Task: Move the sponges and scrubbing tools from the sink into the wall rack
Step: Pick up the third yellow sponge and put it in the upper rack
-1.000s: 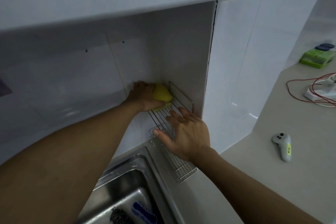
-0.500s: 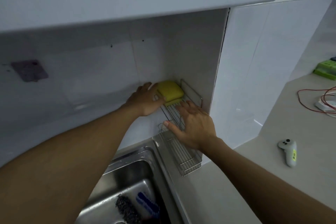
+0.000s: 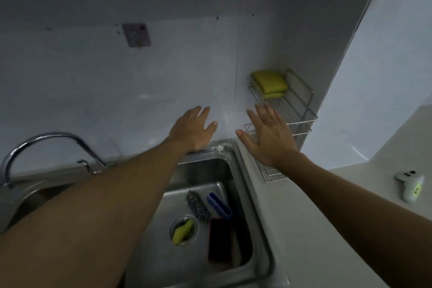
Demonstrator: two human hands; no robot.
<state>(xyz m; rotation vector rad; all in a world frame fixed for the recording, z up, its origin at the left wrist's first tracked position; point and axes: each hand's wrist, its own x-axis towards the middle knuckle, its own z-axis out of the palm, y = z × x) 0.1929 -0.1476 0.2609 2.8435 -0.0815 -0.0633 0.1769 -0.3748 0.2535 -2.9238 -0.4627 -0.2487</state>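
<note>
Two yellow sponges [image 3: 270,83] lie stacked at the far end of the wire wall rack [image 3: 301,110] in the corner. My left hand [image 3: 192,130] hovers open above the sink's back rim, holding nothing. My right hand [image 3: 268,138] is open, fingers spread, in front of the rack's near end. Down in the steel sink [image 3: 203,168] lie a steel wool scrubber [image 3: 197,204], a blue brush [image 3: 218,204], a dark red sponge [image 3: 219,241] and a yellow sponge [image 3: 182,231] in the drain.
A curved chrome faucet [image 3: 46,145] stands at the left of the sink. A white handheld controller [image 3: 410,186] lies on the counter at the right. A small purple hook plate [image 3: 136,35] is stuck on the wall tile.
My left hand let go of the yellow sponge, which now rests in the rack, and drew back down towards the sink. My right hand pulled slightly back. The view tilted down, revealing the sink's contents.
</note>
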